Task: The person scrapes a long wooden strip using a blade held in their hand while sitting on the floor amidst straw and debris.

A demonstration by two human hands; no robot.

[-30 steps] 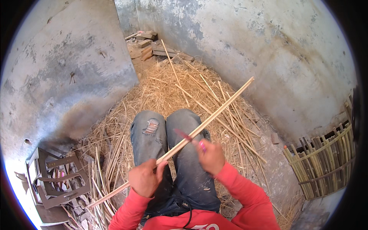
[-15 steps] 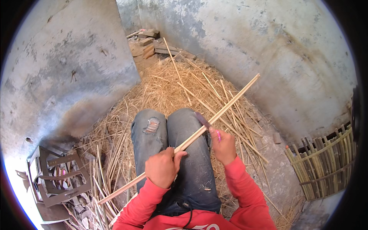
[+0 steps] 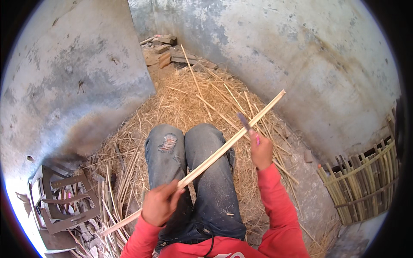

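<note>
A long pale bamboo strip (image 3: 217, 154) slants across my lap, from low at the left up to the far right. My left hand (image 3: 161, 203) is wrapped round its lower part, above my left thigh. In my right hand (image 3: 261, 150) is a knife (image 3: 243, 121) with a dark blade and a bit of pink at the grip. The blade lies across the strip's upper part, the fist just to the right of it. Whether the edge bites into the strip I cannot tell.
Shavings (image 3: 172, 101) and loose strips (image 3: 127, 172) cover the floor round my legs. A dark broken frame (image 3: 71, 200) stands at the left, a slatted bamboo panel (image 3: 363, 182) at the right. Bricks (image 3: 164, 59) lie in the far corner between two stained walls (image 3: 297, 56).
My left hand has moved down and left with the strip, whose far end has dropped slightly. The knife in my right hand has shifted farther up and right along the strip.
</note>
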